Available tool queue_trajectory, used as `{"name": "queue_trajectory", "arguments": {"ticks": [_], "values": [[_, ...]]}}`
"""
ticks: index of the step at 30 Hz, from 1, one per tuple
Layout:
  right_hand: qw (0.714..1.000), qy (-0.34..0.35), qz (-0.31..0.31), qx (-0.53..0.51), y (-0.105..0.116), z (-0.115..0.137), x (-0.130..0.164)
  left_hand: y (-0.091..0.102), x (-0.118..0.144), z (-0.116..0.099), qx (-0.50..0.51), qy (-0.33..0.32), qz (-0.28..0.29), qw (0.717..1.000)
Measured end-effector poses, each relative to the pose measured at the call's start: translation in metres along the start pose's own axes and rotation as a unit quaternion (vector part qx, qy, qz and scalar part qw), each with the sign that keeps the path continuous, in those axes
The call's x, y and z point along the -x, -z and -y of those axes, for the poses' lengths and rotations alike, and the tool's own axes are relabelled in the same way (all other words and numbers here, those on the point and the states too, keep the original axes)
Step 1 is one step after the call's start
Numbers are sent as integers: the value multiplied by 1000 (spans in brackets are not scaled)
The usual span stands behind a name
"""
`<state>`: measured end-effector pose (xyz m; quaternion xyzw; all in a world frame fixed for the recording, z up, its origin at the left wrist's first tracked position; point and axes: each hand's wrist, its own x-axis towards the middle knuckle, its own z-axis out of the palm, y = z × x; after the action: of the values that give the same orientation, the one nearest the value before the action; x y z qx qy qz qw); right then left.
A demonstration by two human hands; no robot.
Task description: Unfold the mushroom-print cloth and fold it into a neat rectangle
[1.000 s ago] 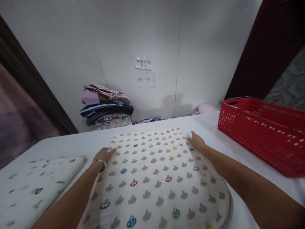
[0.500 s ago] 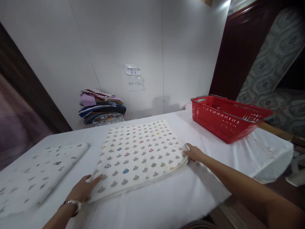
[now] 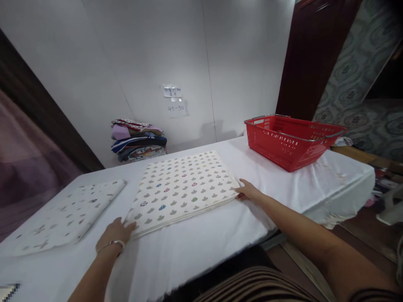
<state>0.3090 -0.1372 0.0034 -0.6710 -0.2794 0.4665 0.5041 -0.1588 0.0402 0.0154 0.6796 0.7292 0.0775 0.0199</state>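
A folded white cloth (image 3: 185,184) printed with grey mushroom-like shapes and a few coloured ones lies flat in the middle of the table. At its near left corner, my left hand (image 3: 116,235) grips the layered edge, with fingertips on top and a bracelet at the wrist. My right hand (image 3: 248,191) pinches the near right corner, its lower fingers partly hidden under the edge. To the left lies a second folded white cloth (image 3: 69,214) with scattered dark prints, apart from both hands.
A red plastic basket (image 3: 289,147) with metal handles stands at the right on the white-covered table (image 3: 189,247). Stacked folded fabrics (image 3: 138,140) sit against the back wall. Handwritten paper signs (image 3: 176,108) hang above. The table's near edge runs along my body.
The near edge of the mushroom-print cloth now lies straighter and flatter, with both hands still at its near corners. My view has tilted down, showing more of my lap.
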Motion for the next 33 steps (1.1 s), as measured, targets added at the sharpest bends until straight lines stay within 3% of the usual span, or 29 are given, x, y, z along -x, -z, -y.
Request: {"name": "queue_trajectory", "arguments": {"ticks": [2, 5, 8, 11, 13, 15, 19, 25, 33], "values": [[999, 1, -1, -41, 1, -3, 0, 6, 12, -28, -27, -25, -32, 999], [997, -1, -2, -77, 1, -4, -1, 8, 39, -96, 69, -169, -37, 983], [995, -1, -3, -98, 1, -5, 0, -4, 79, -180, 178, -316, 8, 932], [993, 2, -13, -114, 1, -6, 3, -22, 118, -254, 213, -462, 34, 860], [992, 10, -22, -122, 0, -7, 5, -32, 134, -289, 219, -495, 60, 839], [991, 19, -33, -128, -1, -8, 7, -40, 140, -312, 218, -469, 96, 850], [991, 24, -40, -121, -4, -6, 11, -52, 135, -329, 232, -388, 157, 878], [995, 29, -35, -93, -4, -7, 6, -59, 129, -329, 248, -346, 156, 891], [994, 50, -40, -91, -4, -15, 0, -55, 133, -332, 245, -321, 161, 901]]}}
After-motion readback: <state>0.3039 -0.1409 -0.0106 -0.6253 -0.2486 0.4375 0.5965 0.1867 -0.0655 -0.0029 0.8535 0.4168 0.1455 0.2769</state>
